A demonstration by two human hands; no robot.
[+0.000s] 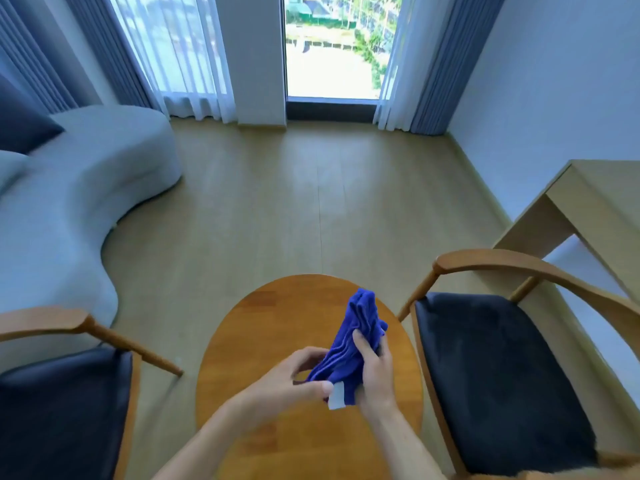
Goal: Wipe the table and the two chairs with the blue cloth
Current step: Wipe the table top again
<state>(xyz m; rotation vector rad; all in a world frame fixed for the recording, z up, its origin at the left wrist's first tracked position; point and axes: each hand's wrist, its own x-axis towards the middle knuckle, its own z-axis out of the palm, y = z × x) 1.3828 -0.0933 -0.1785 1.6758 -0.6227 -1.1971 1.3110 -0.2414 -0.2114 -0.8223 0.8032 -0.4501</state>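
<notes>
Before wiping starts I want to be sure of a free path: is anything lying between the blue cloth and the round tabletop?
Nothing visible does. Both hands, left hand and right hand, hold the blue cloth bunched above the table.

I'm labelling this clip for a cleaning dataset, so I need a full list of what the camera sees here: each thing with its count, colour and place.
blue cloth: one, deep blue with a white tag, bunched and held above the table
table: one, round, orange-brown wood, bottom centre
chairs: two, wooden frames with dark seats, one left of the table, one right of it
sofa: one, curved, pale grey, left side
cushion: one, dark blue, on the sofa at far left
desk: one, light wood, against the right wall
curtains: sheer white and grey-blue, beside the window
floor: light wood
left hand: pinches the cloth's lower end
right hand: grips the cloth's middle
</notes>
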